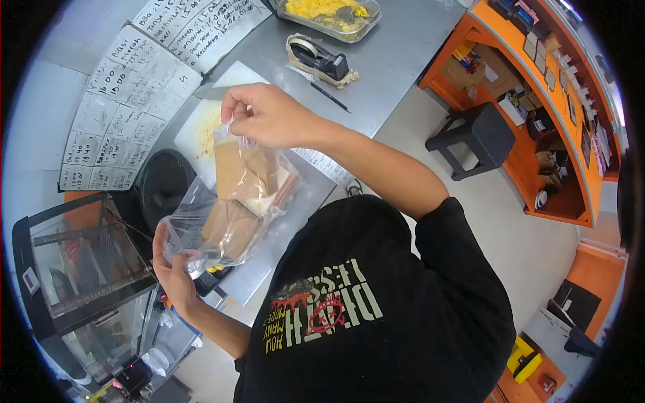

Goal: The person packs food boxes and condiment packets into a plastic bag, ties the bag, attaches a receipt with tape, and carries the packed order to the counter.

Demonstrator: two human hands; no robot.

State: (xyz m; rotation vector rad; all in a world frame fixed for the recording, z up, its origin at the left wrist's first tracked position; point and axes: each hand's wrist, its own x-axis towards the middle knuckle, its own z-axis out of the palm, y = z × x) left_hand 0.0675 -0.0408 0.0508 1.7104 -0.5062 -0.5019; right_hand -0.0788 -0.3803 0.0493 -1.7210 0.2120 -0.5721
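A clear plastic bag (191,225) stretches between my two hands above the steel counter. Inside it are brown paper food boxes (232,228) and something pale and pinkish at the side, which I cannot make out. My left hand (176,272) grips the bag's lower left part, fingers curled round the film. My right hand (265,115) pinches the film at the upper end, beside the boxes. Underneath lies a white cutting board (195,134) with orange-brown crumbs. A knife blade (211,93) shows by my right hand, its handle hidden.
On the steel counter (403,40) stand a tape dispenser (319,57), a pen (330,97) and a clear tray (366,30) of yellow food. Left are a round black container (164,181) and a glass display case (87,262). A black stool (474,138) stands right, near orange shelving (463,33).
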